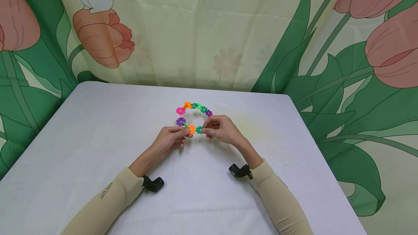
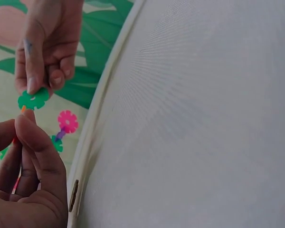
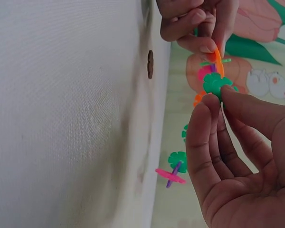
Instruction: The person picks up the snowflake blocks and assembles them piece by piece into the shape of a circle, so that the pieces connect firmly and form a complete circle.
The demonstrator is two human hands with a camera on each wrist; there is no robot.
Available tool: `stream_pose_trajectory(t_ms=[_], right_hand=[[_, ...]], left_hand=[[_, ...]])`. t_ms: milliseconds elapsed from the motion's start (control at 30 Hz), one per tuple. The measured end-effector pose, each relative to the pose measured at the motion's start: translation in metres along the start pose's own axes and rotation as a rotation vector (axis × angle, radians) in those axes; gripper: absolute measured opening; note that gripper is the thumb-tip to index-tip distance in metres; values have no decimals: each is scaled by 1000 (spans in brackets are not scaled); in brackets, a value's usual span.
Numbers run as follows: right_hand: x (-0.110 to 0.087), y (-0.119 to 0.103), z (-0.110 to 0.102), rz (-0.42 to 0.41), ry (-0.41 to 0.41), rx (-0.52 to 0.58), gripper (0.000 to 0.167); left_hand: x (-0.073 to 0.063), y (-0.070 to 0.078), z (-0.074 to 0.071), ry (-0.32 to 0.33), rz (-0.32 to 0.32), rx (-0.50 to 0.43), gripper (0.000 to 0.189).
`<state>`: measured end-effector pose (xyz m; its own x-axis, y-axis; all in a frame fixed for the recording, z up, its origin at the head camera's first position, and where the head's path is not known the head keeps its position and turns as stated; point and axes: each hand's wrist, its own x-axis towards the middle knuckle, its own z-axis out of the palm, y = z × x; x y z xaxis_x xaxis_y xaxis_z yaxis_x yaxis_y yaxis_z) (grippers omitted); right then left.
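Observation:
My left hand [image 1: 168, 139] pinches an orange notched snowflake disc [image 1: 192, 130] between thumb and fingers. With its thumb and fingertips, my right hand [image 1: 222, 130] grips a green snowflake disc [image 3: 214, 84]. The edges of these two discs meet between the hands. From the left hand, a chain of snowflake discs curves away and round toward the right hand. It includes a purple disc [image 1: 181, 122], a pink disc [image 1: 180, 111], an orange disc [image 1: 187, 105] and several green ones. Another purple disc [image 1: 208, 112] shows just beyond the right fingers, which hide part of the chain.
A white-covered table [image 1: 98, 137] lies beneath both forearms. Behind its far edge hangs a cloth backdrop [image 1: 196, 28] printed with tulips and a rabbit. Black wrist cameras stick out from the left cuff [image 1: 153, 183] and the right cuff [image 1: 239, 170].

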<state>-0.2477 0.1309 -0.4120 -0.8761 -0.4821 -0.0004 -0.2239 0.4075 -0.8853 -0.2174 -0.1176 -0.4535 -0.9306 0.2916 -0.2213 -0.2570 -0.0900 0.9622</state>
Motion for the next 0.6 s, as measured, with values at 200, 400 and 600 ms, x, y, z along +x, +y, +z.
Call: stream_pose_trajectory(t_ms=[200, 400, 600], right_hand=[[0, -2, 2, 1, -1, -1, 11], [-1, -3, 3, 6, -1, 18, 10], [-1, -4, 4, 5, 1, 39, 10]], left_hand=[[-1, 0, 0, 4, 3, 15, 34], [-2, 0, 1, 11, -7, 14, 34], [-1, 1, 1, 14, -10, 10, 33]])
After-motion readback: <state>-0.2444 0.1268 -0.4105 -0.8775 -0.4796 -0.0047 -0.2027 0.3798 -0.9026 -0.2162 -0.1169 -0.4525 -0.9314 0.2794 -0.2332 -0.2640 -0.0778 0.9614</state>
